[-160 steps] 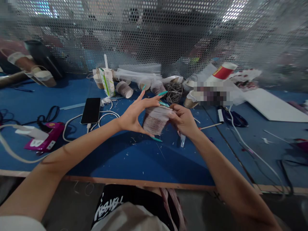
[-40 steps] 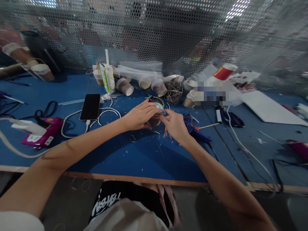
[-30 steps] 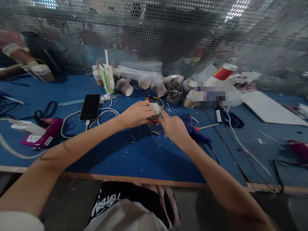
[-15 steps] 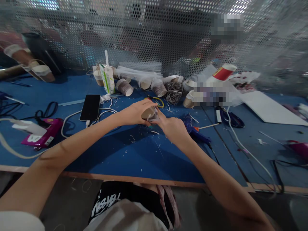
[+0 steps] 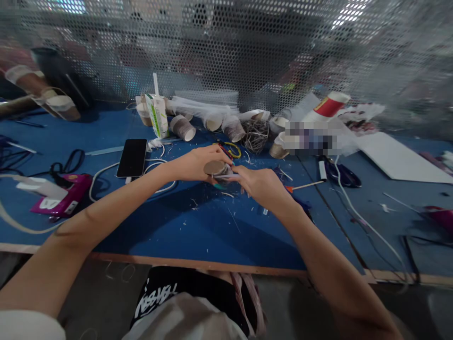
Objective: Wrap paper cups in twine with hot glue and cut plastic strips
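Note:
My left hand (image 5: 198, 163) is wrapped round a small cup (image 5: 214, 168), whose flat brown bottom is turned up toward me. Greyish winding covers the cup's side, partly hidden by fingers. Against its right side, my right hand (image 5: 260, 186) is closed with the fingers pinched on a pale strip (image 5: 231, 177) that lies along the cup. Just beyond the hands is a yellow-and-red looped tool or cord (image 5: 231, 149). A blue glue gun (image 5: 305, 206) with an orange tip lies partly hidden behind my right forearm.
Several wrapped cups (image 5: 183, 128), a drink carton (image 5: 156, 115) and a tangle of grey cord (image 5: 256, 136) line the mesh screen. A phone (image 5: 132, 158) on a white cable and a magenta pack (image 5: 62, 196) lie left. Scissors (image 5: 342, 174) and white board (image 5: 403, 158) lie right.
The cup has turned in my left hand, from its hollow opening showing to its brown bottom showing. My right hand has shifted slightly right and down.

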The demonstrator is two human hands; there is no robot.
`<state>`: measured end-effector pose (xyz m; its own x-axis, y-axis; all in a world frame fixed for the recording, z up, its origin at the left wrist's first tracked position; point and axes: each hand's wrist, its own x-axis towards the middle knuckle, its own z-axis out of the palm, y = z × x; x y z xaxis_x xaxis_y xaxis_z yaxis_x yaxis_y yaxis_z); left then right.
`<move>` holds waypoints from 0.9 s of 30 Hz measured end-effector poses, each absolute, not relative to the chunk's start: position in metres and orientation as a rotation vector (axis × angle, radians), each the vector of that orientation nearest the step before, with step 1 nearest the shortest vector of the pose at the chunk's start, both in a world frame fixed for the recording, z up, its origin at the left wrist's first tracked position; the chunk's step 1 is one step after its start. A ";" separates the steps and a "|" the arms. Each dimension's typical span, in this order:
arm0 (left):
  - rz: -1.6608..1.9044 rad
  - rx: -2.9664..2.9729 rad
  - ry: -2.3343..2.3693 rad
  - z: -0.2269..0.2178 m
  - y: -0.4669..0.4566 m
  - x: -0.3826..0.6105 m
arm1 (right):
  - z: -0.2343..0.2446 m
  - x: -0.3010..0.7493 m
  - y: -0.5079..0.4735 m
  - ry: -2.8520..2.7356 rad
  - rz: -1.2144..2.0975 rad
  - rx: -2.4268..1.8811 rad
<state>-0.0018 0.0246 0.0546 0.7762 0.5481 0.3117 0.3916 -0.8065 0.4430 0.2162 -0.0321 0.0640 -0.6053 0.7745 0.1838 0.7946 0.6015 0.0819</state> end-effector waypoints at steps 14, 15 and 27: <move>0.773 2.640 0.446 0.044 0.029 -0.003 | 0.060 0.227 -0.023 -2.669 -0.437 -0.982; 0.780 2.647 0.432 0.044 0.029 -0.003 | 0.060 0.227 -0.023 -2.664 -0.477 -0.970; 0.783 2.633 0.488 0.050 0.024 -0.003 | 0.058 0.226 -0.020 -2.608 -0.641 -0.936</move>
